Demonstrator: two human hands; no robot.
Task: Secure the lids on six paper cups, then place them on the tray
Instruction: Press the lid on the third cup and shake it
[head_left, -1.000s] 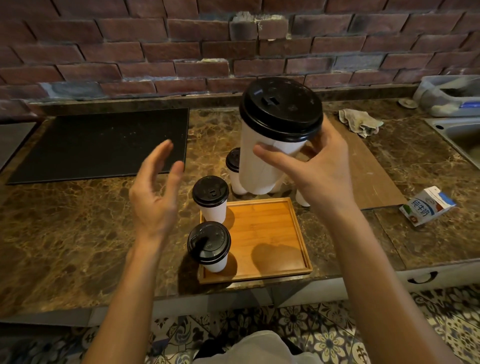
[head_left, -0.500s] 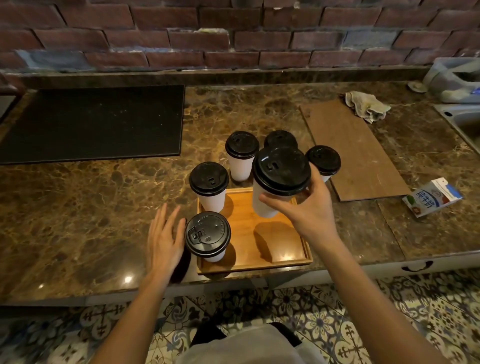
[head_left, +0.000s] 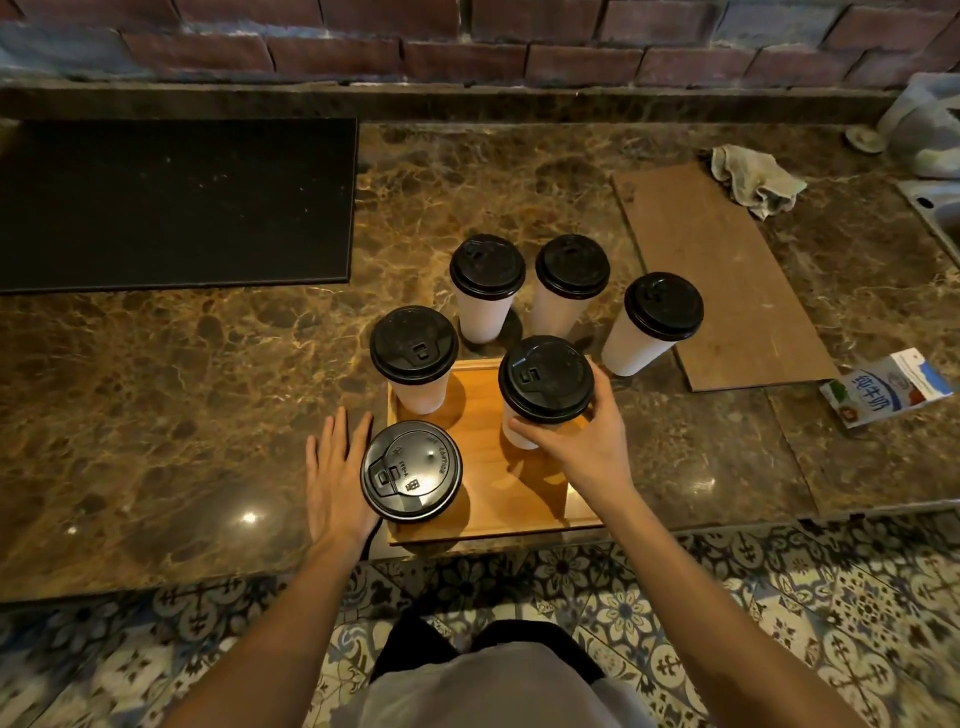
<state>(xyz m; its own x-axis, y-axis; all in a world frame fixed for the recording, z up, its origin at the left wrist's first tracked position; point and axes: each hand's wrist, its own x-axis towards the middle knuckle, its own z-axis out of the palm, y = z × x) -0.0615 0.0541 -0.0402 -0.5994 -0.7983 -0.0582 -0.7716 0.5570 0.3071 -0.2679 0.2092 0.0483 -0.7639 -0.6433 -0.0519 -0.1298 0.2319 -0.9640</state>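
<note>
Several white paper cups, all with black lids. A square wooden tray (head_left: 483, 512) lies at the counter's front edge. Two cups stand on its left side, one at the front (head_left: 411, 470) and one at the back (head_left: 414, 353). My right hand (head_left: 587, 441) is wrapped around a third cup (head_left: 545, 378), whose base is at or just above the tray's back right part. My left hand (head_left: 337, 478) lies flat and open on the counter just left of the tray. Three more cups stand behind the tray: (head_left: 487, 283), (head_left: 569, 280), (head_left: 657, 317).
A black mat (head_left: 171, 202) covers the counter's back left. A brown board (head_left: 711, 270) lies right of the cups with a crumpled rag (head_left: 756, 176) at its far end. A milk carton (head_left: 883, 387) lies at the right. A sink edge (head_left: 935, 202) is at the far right.
My right hand has lowered the cup from chest height down onto the tray's right side. My left hand has dropped and settled flat on the counter beside the tray.
</note>
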